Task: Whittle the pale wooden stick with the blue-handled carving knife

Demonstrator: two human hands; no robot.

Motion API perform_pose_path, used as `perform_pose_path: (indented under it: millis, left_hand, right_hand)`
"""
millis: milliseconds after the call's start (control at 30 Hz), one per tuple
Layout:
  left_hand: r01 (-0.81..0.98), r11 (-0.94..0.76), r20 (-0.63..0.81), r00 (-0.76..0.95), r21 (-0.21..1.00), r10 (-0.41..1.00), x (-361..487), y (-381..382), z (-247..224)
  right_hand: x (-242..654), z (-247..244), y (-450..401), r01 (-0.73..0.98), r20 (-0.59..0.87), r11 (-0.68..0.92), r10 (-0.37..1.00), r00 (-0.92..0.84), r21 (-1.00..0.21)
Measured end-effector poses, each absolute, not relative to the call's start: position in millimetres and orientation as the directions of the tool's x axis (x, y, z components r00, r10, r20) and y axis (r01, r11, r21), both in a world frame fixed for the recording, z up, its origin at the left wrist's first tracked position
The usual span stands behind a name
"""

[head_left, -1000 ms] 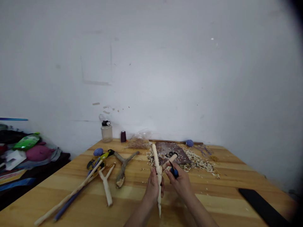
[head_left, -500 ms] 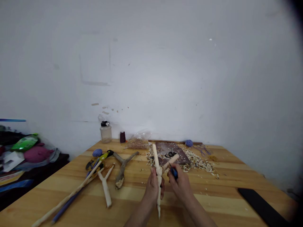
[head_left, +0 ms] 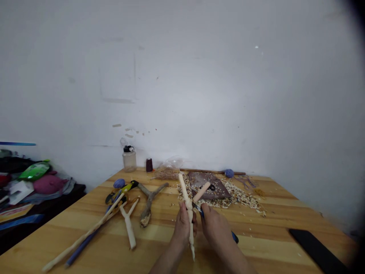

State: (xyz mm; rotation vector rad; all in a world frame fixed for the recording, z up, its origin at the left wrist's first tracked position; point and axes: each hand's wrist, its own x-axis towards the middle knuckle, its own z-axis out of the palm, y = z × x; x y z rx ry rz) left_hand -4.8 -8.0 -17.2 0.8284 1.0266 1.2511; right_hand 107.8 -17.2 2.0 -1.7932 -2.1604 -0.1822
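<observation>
My left hand (head_left: 183, 224) is wrapped round the stem of a peeled forked stick (head_left: 184, 190), its two prongs pointing away from me and its narrow end towards me. In my right hand (head_left: 214, 224) is a blue-handled knife (head_left: 235, 237), the end of its handle showing past the palm. The blade lies close to the fork, at the base of the right prong; whether it touches the wood I cannot tell. Beyond the hands, wood shavings (head_left: 242, 196) lie scattered round a dark brown sheet (head_left: 209, 186) with black-handled scissors on it.
To the left lie a smaller peeled fork (head_left: 129, 226), a forked branch with bark (head_left: 148, 203), long sticks (head_left: 76, 239) and a yellow-and-black tool (head_left: 124, 190). A bottle (head_left: 129, 160), a thread spool (head_left: 149, 165) and a plastic bag (head_left: 168, 170) stand at the back. A black slab (head_left: 316, 249) lies right.
My right hand has turned, bringing the knife blade from the right prong down to the fork's base; its handle end now shows. The forked stick has tilted slightly left.
</observation>
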Motion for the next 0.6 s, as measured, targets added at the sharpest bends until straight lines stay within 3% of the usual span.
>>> perform_pose_path:
  millis: [233,600]
  left_hand:
    - [-0.316,0.122,-0.133,-0.013,0.941,0.991,-2.1,-10.3,-14.8]
    - [-0.179,-0.013,-0.009,-0.122,0.984,0.992,-0.3,-8.2,-31.4]
  right_hand:
    - [102.7,4.8,-19.3,0.988,0.288,0.145,0.950,-0.123,-0.055]
    - [97.8,8.9,-22.7,0.987,0.189,0.126,0.976,-0.105,-0.101]
